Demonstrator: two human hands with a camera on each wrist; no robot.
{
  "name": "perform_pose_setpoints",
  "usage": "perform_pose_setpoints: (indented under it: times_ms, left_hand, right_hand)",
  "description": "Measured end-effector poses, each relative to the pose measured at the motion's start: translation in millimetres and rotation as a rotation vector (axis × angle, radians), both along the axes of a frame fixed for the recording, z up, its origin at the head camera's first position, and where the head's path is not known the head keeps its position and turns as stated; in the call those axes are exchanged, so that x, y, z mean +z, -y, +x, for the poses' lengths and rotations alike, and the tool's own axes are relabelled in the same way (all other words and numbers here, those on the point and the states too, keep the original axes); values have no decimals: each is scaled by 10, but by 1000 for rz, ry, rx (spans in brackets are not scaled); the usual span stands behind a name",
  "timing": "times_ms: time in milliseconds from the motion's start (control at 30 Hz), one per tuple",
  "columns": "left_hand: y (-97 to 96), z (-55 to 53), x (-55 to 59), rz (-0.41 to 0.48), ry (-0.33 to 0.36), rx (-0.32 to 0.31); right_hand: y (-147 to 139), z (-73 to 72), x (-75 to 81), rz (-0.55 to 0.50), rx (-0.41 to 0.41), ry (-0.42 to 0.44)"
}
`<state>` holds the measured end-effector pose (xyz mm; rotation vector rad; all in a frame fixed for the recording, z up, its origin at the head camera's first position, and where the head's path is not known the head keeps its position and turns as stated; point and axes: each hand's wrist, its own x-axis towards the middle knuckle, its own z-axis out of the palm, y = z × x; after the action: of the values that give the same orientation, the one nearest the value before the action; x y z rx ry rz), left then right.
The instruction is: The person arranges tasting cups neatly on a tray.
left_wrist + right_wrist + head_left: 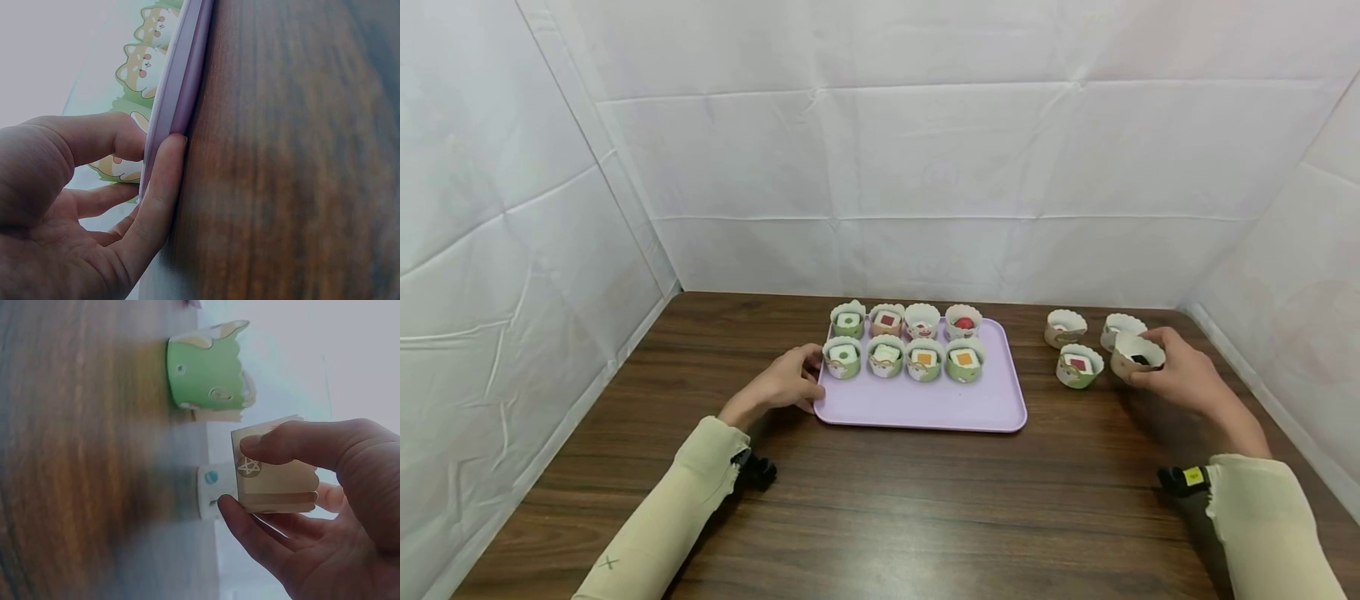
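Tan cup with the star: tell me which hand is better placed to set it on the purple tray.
Right, most likely: the right hand already grips the tan cup, while the left hand is well away from it, pinching the left edge of the purple tray.

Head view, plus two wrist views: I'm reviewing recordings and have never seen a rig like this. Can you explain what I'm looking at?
No machine here: a person is working bare-handed. The wide picture is taken from the head, looking forward and down. The others come from the left wrist camera and right wrist camera, so the table looks turned sideways there.

On that brown table lies a lilac tray with eight paper cups in two rows of four. Three more cups stand to the tray's right.

The left grip, simply the left hand, pinches the tray's left edge. The right grip holds another cup, a pale one with something dark inside, too small to identify.
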<state>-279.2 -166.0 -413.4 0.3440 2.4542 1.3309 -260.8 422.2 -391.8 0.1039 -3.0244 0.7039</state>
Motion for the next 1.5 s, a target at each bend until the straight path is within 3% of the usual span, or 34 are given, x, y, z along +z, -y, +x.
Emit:
perform_pose_setpoints:
  times_ms: [400,867,1267,1500]
  left_hand:
    - [-6,-2,0,-3,-2,-3]
    - [-1,22,-7,-5,3,1]
    - [-12,2,-12,-4,3,-2]
    - [-9,-5,-13,2,-4,-1]
  right_hand:
    - [272,63,198,15,61,-53]
    - [755,85,265,-7,177,-119]
    - [1198,124,270,5,275,-152]
    - [1506,91,188,-60,327,-119]
